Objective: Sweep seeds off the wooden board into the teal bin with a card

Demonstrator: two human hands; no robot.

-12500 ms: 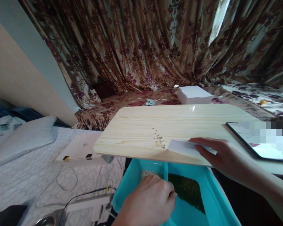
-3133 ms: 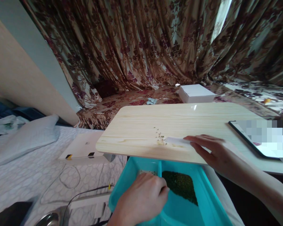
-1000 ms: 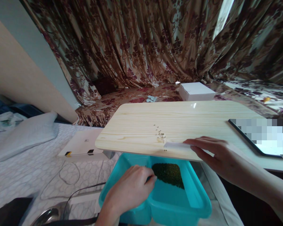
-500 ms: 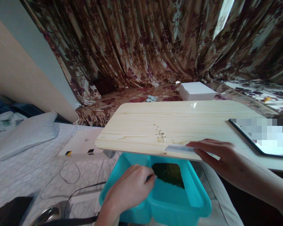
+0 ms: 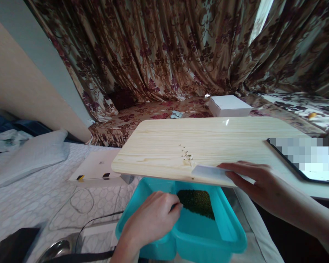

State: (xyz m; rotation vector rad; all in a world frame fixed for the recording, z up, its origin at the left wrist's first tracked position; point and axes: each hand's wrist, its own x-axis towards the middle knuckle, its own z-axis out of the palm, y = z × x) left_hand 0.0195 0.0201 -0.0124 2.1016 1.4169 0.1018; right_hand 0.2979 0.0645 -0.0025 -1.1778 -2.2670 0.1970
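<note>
My right hand point(image 5: 252, 179) pinches a thin, translucent plastic sheet point(image 5: 208, 172) at the near edge of the light wooden tabletop point(image 5: 159, 138). Just left of the sheet lies a small scatter of greenish-brown grains point(image 5: 186, 156). Below that edge is a turquoise plastic bin point(image 5: 197, 230) split in two by a divider. A heap of small green grains point(image 5: 199, 201) fills the far part of its right compartment. My left hand point(image 5: 155, 215) is closed over the divider, appearing to grip the bin there; its fingertips are partly hidden.
A tablet-like screen point(image 5: 304, 160) lies on the tabletop's right side. Behind stands a white box point(image 5: 230, 104) on a patterned cover. To the left, a flat white box point(image 5: 95, 164), a cable point(image 5: 80, 201) and a metal bowl point(image 5: 57, 250) rest on the bed.
The plastic sheet in my right hand has tilted up slightly, its lower edge showing more clearly off the tabletop. My left hand and the bin have hardly moved.
</note>
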